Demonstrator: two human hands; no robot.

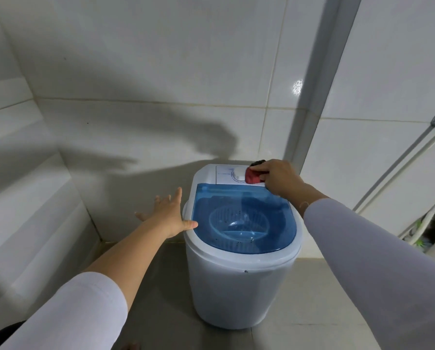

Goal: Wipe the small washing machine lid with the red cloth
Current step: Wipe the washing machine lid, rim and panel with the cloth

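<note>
Red cloth on the control panel, left hand at the rim

Red cloth (253,176), bunched into a small wad, sits under the fingers of the right hand (280,178), whose grip is closed around it. The wad presses on the white control panel (224,175) at the back of the small washing machine (239,281), just beside the round white dial (239,175) and touching its right edge. A dark part of the cloth pokes out above the fingers.

The translucent blue lid (244,218) lies flat and closed in front of the panel; a pale perforated basket shows through it, with a few dark specks on the surface. The left hand (167,214) is spread, fingers straight and apart, holding nothing; its thumb rests on the white rim at the lid's left edge while the fingers reach past the machine's side.

Both arms wear pale long sleeves. The machine stands on a tiled floor (312,299) against white wall tiles (160,72), with pipes (398,173) running down at the right.
</note>
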